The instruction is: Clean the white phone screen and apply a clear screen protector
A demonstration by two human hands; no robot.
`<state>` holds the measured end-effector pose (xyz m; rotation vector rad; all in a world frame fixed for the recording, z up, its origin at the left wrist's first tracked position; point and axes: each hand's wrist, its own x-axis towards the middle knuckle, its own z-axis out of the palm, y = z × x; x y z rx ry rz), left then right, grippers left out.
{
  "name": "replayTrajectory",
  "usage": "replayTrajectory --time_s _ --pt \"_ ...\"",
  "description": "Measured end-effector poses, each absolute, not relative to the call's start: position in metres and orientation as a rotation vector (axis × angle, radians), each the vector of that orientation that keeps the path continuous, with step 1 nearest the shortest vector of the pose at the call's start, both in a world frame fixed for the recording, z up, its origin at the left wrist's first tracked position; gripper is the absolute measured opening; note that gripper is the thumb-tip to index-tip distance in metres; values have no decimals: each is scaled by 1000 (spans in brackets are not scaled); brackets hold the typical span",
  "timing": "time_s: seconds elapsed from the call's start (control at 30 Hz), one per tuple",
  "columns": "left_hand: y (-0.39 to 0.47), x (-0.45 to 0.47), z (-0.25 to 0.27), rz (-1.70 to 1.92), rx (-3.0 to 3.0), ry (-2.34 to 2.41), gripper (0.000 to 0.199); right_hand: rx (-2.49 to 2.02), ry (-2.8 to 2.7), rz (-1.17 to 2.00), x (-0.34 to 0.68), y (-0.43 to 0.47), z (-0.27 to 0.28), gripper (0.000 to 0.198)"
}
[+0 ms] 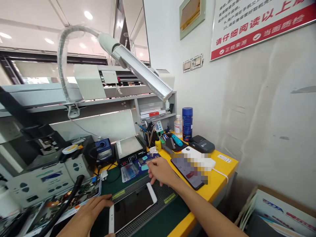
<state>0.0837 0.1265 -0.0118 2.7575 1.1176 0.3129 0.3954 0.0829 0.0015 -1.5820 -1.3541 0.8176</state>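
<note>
A white-framed smartphone (133, 204) with a dark screen lies face up on a grey perforated mat (166, 194). My left hand (92, 210) is closed about the phone's left end, fingers at the far edge and thumb tip at the near edge. Over the phone's far right corner is my right hand (161, 171), with its fingers curled and pressed together. Whether anything small is between those fingertips is hidden. Just beyond that hand lie small blue packets (145, 166) and a clear plastic bag (129, 171).
A second phone (190, 174), lit and partly blurred, lies on the yellow tabletop (223, 168) beside a white device with a cable. A heating plate (130, 149) and a rework station (46, 179) stand behind. A lamp (143, 70) hangs above. Loose parts fill a tray (100, 186) at left.
</note>
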Motion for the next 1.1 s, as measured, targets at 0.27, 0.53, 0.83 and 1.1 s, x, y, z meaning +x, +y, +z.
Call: replayTrajectory --time_s 0.27,0.53,0.83,1.1 --pt "108 91 8 238 2669 1115 54 -1560 -1213 993 398 85 -1 37" --pt "105 90 14 184 2563 1136 53 -1535 -1168 1117 396 83 11 27" --pt "97 98 28 219 2527 1157 53 -1680 -1217 802 393 85 7 28" --pt "95 90 27 274 2527 1088 63 -1851 -1269 238 401 108 21 19"
